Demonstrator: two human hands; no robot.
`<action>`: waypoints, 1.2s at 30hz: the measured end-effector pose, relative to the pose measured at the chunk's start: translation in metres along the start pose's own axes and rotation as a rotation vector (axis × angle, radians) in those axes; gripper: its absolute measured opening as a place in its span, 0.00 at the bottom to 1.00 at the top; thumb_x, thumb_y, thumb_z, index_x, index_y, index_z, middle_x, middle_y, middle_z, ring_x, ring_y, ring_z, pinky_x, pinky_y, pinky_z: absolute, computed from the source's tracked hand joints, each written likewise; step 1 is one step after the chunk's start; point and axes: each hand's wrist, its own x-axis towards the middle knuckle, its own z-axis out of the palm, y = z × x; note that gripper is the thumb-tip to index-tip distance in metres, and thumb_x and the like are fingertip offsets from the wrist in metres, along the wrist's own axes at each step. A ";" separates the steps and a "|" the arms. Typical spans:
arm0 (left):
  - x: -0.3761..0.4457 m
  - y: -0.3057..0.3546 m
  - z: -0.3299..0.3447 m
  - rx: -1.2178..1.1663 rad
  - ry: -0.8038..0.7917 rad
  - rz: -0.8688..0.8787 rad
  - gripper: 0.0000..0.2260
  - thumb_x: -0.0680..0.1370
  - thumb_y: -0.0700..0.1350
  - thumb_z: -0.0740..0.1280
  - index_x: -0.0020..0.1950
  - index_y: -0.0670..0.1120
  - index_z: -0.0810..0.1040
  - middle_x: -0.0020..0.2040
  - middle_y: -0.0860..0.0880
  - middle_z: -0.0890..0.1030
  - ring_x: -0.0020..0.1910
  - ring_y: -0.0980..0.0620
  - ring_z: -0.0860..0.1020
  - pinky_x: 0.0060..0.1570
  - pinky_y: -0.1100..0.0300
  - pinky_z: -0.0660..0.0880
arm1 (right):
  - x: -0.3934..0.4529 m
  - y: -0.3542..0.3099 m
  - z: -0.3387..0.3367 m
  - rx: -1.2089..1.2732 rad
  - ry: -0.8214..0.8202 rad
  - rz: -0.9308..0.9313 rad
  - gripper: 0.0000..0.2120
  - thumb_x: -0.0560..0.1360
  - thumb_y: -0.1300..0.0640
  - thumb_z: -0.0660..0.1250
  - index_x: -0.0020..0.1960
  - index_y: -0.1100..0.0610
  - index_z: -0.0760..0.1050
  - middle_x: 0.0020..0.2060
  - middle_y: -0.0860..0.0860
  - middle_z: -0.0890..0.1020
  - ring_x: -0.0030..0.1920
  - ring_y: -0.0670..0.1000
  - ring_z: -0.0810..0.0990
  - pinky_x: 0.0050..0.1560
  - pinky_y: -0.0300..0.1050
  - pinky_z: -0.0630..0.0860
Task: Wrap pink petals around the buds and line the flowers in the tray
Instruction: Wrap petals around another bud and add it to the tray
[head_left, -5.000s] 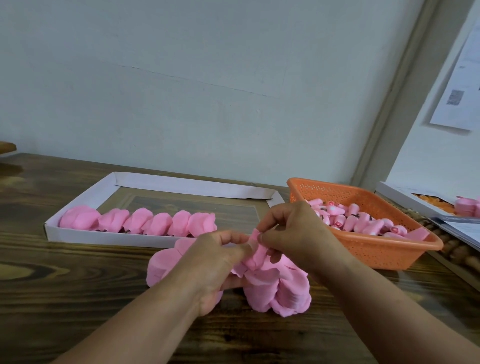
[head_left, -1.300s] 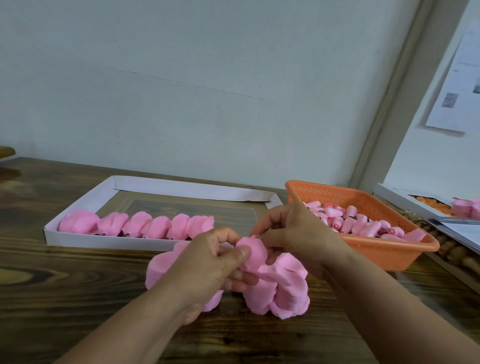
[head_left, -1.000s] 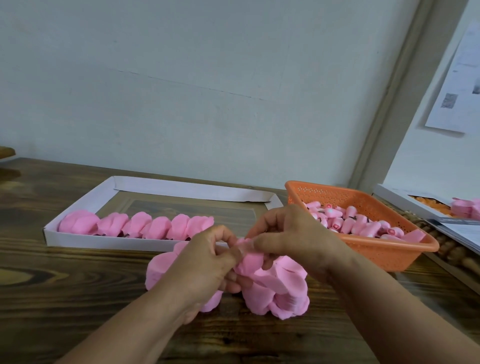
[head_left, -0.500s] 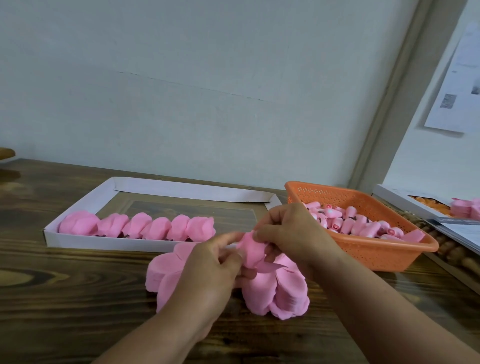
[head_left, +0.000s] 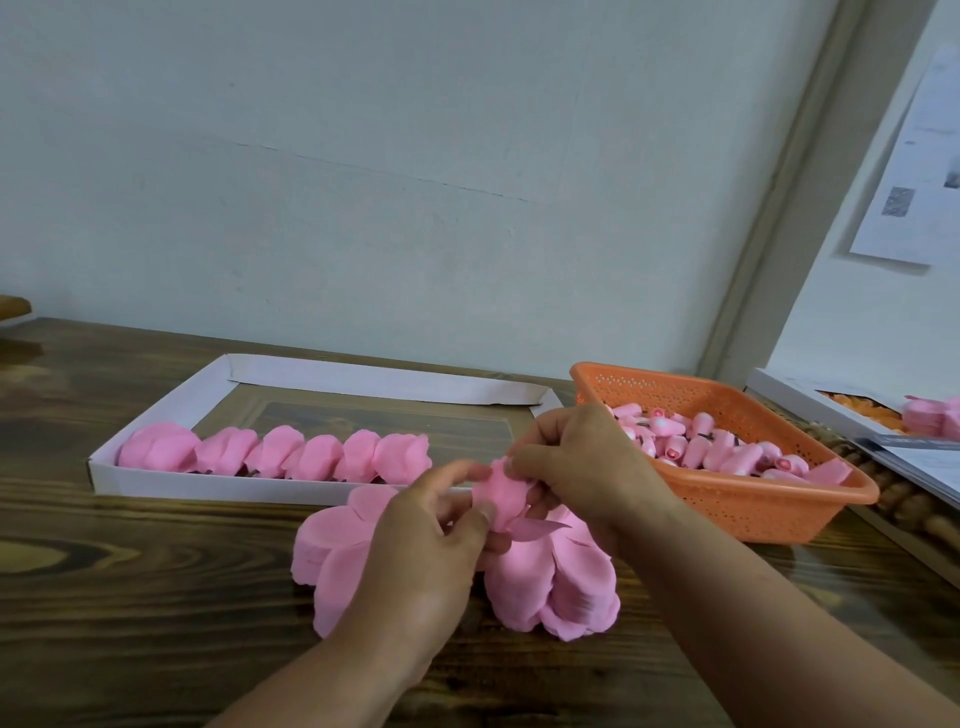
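Observation:
Above the table's near middle, a half-wrapped pink flower (head_left: 503, 493) is held between both hands. My left hand (head_left: 426, 540) pinches its lower part with thumb and fingers. My right hand (head_left: 576, 462) grips its top from the right. Under the hands lie stacks of loose pink petals (head_left: 550, 582), partly hidden by my left hand. A white cardboard tray (head_left: 208, 483) at the back left holds a row of several finished pink flowers (head_left: 291, 454) along its near wall. An orange basket (head_left: 753, 514) at the right is full of pink buds (head_left: 717, 449).
The dark wooden table (head_left: 130, 597) runs to a pale wall behind. At the far right lie a white box with orange pieces (head_left: 852, 410), more pink petals (head_left: 930, 423) and papers. A paper sheet (head_left: 924, 166) hangs on the right wall.
Over the last seconds both hands have kept turning and pressing a petal around the bud. My left hand has shifted slightly right and lower, uncovering more of the left petal stack.

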 end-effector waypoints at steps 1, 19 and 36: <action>0.000 0.000 0.000 -0.005 -0.011 0.001 0.14 0.80 0.39 0.63 0.57 0.58 0.76 0.44 0.54 0.86 0.42 0.56 0.84 0.47 0.58 0.81 | 0.000 0.000 0.000 -0.005 -0.004 -0.003 0.14 0.69 0.73 0.65 0.28 0.60 0.74 0.19 0.52 0.76 0.19 0.47 0.75 0.22 0.35 0.71; 0.005 0.015 -0.005 -0.259 -0.019 -0.194 0.15 0.77 0.41 0.67 0.36 0.59 0.85 0.34 0.49 0.83 0.31 0.54 0.74 0.33 0.63 0.74 | -0.008 -0.015 -0.016 0.244 -0.309 0.045 0.10 0.69 0.75 0.61 0.39 0.66 0.79 0.31 0.60 0.80 0.29 0.52 0.80 0.33 0.39 0.78; 0.004 0.025 -0.008 -0.331 -0.088 -0.193 0.16 0.77 0.40 0.66 0.37 0.56 0.86 0.31 0.51 0.82 0.28 0.59 0.77 0.32 0.66 0.77 | -0.008 -0.016 -0.005 0.089 -0.095 -0.097 0.09 0.69 0.73 0.69 0.33 0.63 0.76 0.23 0.57 0.77 0.21 0.49 0.74 0.24 0.37 0.72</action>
